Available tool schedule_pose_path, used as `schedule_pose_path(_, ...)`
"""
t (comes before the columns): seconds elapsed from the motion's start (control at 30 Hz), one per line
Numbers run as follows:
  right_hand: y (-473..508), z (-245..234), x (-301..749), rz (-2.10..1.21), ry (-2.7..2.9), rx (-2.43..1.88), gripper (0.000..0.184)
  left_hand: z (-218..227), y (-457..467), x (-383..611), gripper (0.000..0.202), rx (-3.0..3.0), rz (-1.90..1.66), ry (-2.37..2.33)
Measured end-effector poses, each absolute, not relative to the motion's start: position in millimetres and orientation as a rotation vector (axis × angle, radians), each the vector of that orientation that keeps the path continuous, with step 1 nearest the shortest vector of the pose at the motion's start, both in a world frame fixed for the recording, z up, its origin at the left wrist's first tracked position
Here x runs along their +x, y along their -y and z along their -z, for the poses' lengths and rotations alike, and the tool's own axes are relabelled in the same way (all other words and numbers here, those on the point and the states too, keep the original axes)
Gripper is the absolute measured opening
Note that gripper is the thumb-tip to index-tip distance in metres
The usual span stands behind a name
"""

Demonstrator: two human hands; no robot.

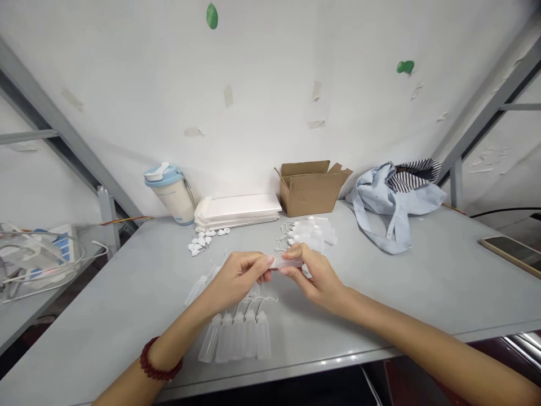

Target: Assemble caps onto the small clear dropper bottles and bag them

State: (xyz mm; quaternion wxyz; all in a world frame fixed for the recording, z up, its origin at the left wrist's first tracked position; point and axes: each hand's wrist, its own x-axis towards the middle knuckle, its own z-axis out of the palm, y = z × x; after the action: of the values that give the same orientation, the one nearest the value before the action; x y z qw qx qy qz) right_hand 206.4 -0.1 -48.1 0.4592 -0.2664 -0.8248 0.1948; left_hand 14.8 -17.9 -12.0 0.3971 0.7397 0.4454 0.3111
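Between both hands, above the middle of the grey table, is a small translucent plastic bottle (pixel 287 263). My left hand (pixel 243 275) pinches its left end, and my right hand (pixel 315 276) grips the right end. Fingers cover much of it. Below my left hand, several similar translucent bottles (pixel 239 336) with thin curved strings at their tops lie in a row. More of them (pixel 195 290) lie left of that hand, partly hidden by it. Beyond my right hand is a pile of the same bottles (pixel 313 232). Small white caps (pixel 200 242) sit in a cluster farther left.
Along the wall stand a blue-lidded cup (pixel 173 194), a stack of white envelopes (pixel 240 210), an open cardboard box (pixel 313 192) and a light blue cloth bag (pixel 389 203). A phone (pixel 513 254) lies at the right edge. Cables and a power strip (pixel 63 245) are at far left.
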Motion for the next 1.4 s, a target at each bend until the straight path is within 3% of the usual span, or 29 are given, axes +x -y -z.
schedule_pose_path(0.13,-4,55,207,-0.237,2.090,-0.498,0.009,10,17,14,0.042,1.864,-0.674,-1.115)
schedule_pose_path(0.23,-1,54,208,-0.305,2.113,-0.544,0.008,11,19,16,0.042,1.934,-0.697,-1.155)
schedule_pose_path(0.57,-6,39,206,-1.608,1.616,-0.816,0.028,30,19,19,0.029,2.640,-0.902,-1.127)
schedule_pose_path(0.7,-10,47,202,-1.770,1.533,-0.921,0.031,31,18,15,0.031,2.716,-0.685,-1.163)
schedule_pose_path(0.83,-7,54,198,-1.408,1.779,-0.961,0.027,23,10,1,0.024,2.581,-0.479,-1.224)
schedule_pose_path(1.03,-4,63,201,-0.491,2.234,-0.853,0.012,32,-33,-57,0.029,2.578,-0.718,-1.761)
schedule_pose_path(1.4,-22,63,209,0.154,2.320,-1.100,0.002,60,-55,-85,0.043,2.674,-0.403,-1.881)
